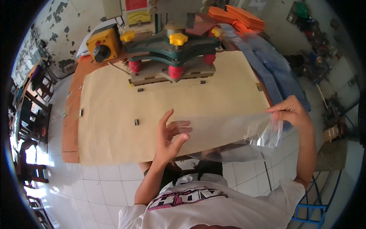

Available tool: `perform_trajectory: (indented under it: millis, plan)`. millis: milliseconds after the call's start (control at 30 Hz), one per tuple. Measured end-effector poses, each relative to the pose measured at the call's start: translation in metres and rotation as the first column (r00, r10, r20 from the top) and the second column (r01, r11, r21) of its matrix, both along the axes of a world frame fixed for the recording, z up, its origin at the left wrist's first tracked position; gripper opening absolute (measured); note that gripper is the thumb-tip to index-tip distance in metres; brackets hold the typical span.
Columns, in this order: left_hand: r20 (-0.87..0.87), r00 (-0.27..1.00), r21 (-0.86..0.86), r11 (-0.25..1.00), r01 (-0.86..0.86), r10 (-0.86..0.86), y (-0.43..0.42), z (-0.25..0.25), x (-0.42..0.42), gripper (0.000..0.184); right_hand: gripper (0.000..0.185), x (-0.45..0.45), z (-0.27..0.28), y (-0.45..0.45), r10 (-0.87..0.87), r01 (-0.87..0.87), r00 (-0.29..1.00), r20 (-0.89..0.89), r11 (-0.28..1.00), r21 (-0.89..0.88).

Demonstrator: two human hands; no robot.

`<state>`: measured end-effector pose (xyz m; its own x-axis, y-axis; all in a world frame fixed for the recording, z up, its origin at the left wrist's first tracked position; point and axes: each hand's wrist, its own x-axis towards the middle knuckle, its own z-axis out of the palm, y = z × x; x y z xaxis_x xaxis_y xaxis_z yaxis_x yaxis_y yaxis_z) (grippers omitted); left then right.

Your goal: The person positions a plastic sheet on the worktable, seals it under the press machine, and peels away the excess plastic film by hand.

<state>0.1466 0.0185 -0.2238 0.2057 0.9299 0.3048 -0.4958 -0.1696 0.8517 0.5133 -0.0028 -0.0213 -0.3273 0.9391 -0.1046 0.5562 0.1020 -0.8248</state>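
A clear plastic sheet (225, 131) stretches across the right front of the paper-covered board (110, 133), partly hanging past its front edge. At the sheet's right end, my right hand (291, 112) pinches its upper corner between thumb and fingers. My left hand (171, 137) is by the sheet's left end, its fingers apart and the index finger raised. Some of its fingertips overlap the clear film; I cannot tell whether they touch it. Beyond both hands stands a press head (173, 57) with red knobs below and yellow knobs above.
Small dark blocks (137, 122) sit on the paper. A yellow control box (102, 45) with a black dial stands at the back left. Blue plastic film (272, 68) drapes over the right side, with orange folded packs (240, 19) behind. A blue metal stool frame (314, 208) is at the lower right.
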Motion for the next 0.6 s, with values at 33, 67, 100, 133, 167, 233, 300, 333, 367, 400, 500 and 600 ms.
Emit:
perform_trajectory:
  millis: [33, 67, 100, 133, 167, 233, 300, 333, 367, 400, 500, 600]
  plan:
    - [-0.215, 0.971, 0.115, 0.990, -0.081, 0.104, -0.001, -0.001, -0.001, 0.075, 0.024, 0.011, 0.004, 0.000, -0.053, 0.053, 0.998, -0.041, 0.998, -0.016]
    - [-0.405, 0.886, 0.243, 0.961, -0.135, 0.227, -0.003, -0.001, -0.002, 0.078, 0.024, 0.019, 0.015, -0.002, -0.067, 0.067, 0.997, -0.034, 0.998, -0.009]
    - [-0.523, 0.804, 0.267, 0.950, -0.162, 0.284, -0.008, 0.001, -0.003, 0.077, 0.025, 0.025, 0.029, -0.005, -0.211, 0.206, 0.976, -0.054, 0.975, -0.085]
    - [-0.516, 0.810, 0.273, 0.950, -0.153, 0.279, -0.010, -0.004, -0.004, 0.077, 0.026, 0.036, 0.040, -0.007, -0.350, 0.336, 0.934, -0.067, 0.928, -0.162]
    - [-0.608, 0.711, 0.353, 0.922, -0.157, 0.353, -0.011, -0.009, -0.006, 0.072, 0.030, 0.067, 0.039, -0.005, -0.339, 0.332, 0.937, -0.084, 0.939, -0.092]
    - [-0.706, 0.567, 0.430, 0.893, -0.132, 0.424, -0.014, -0.009, -0.006, 0.063, 0.032, 0.104, 0.054, -0.010, -0.449, 0.442, 0.887, -0.108, 0.893, -0.077]
    - [-0.733, 0.526, 0.478, 0.877, -0.053, 0.432, -0.012, 0.000, -0.005, 0.064, 0.035, 0.157, 0.063, -0.014, -0.544, 0.540, 0.828, -0.135, 0.839, -0.069]
    - [-0.754, 0.482, 0.522, 0.853, 0.026, 0.446, -0.008, 0.002, -0.003, 0.064, 0.039, 0.195, 0.064, -0.013, -0.546, 0.551, 0.812, -0.205, 0.834, -0.040]
    - [-0.785, 0.435, 0.517, 0.854, 0.066, 0.441, -0.007, 0.000, -0.003, 0.067, 0.043, 0.227, 0.064, -0.012, -0.545, 0.563, 0.793, -0.271, 0.826, -0.014]
    - [-0.782, 0.439, 0.519, 0.852, 0.066, 0.442, -0.008, 0.000, -0.001, 0.067, 0.043, 0.252, 0.063, -0.010, -0.547, 0.566, 0.793, -0.269, 0.825, -0.010]
    - [-0.808, 0.327, 0.556, 0.819, 0.144, 0.491, -0.009, 0.001, 0.003, 0.077, 0.040, 0.312, 0.058, 0.013, -0.556, 0.640, 0.716, -0.423, 0.764, 0.079]
    - [-0.837, 0.294, 0.526, 0.827, 0.198, 0.461, -0.008, 0.009, 0.006, 0.076, 0.041, 0.371, 0.044, 0.061, -0.627, 0.824, 0.468, -0.623, 0.565, 0.050]
